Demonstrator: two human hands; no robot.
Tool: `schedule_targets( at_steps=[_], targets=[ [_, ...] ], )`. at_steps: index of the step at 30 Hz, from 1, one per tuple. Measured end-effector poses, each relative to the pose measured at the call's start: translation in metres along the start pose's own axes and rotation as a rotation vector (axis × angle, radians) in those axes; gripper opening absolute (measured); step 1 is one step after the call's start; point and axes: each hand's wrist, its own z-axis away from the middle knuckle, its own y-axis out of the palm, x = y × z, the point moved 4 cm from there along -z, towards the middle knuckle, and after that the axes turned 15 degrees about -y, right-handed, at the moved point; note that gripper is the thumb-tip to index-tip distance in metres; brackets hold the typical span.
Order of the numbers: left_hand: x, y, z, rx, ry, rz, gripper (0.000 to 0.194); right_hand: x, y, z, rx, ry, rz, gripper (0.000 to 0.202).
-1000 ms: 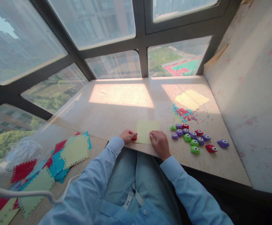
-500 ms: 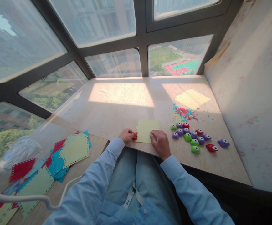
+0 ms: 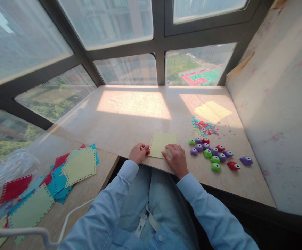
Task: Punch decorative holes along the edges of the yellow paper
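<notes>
A pale yellow sheet of paper lies at the table's front edge, with small punched holes along its left and top edges. My left hand is closed on a small red craft punch by the sheet's lower left edge. Whether the paper sits inside the punch's slot I cannot tell. My right hand rests on the sheet's right part, thumb apart from the fingers, holding nothing.
Several purple, green and red craft punches stand to the right. Behind them are scattered paper bits and a yellow sheet. Punched coloured sheets, a clear plastic bag and a white cable are at left.
My left hand and the red punch have shifted slightly left, away from the sheet. The fingers of my right hand have spread, with the thumb reaching left across the paper.
</notes>
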Motion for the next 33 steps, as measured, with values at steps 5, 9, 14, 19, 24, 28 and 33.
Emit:
schedule_targets(
  at_steps=[5,9,14,19,24,28,33],
  targets=[
    [0.002,-0.001,0.009,-0.03,0.147,-0.031,0.04,0.005,0.003,-0.001,0.082,-0.039,0.113,0.029],
    [0.007,-0.005,0.014,-0.056,0.239,-0.04,0.038,0.006,0.003,-0.001,0.081,-0.058,0.143,0.025],
    [0.012,-0.01,0.014,-0.021,0.33,-0.103,0.025,0.005,0.004,-0.001,0.103,-0.048,0.148,0.025],
    [0.022,-0.02,0.006,-0.106,0.35,-0.142,0.023,0.004,0.005,0.0,0.107,-0.052,0.146,0.026],
    [0.034,-0.033,-0.006,-0.164,0.332,-0.211,0.025,0.001,0.004,0.001,0.099,-0.053,0.118,0.026],
    [0.041,-0.043,-0.016,-0.216,0.293,-0.217,0.027,0.0,0.004,0.002,0.098,-0.051,0.109,0.025],
    [0.045,-0.055,-0.026,-0.245,0.261,-0.157,0.028,-0.001,0.005,0.003,0.102,-0.059,0.121,0.025]
  ],
)
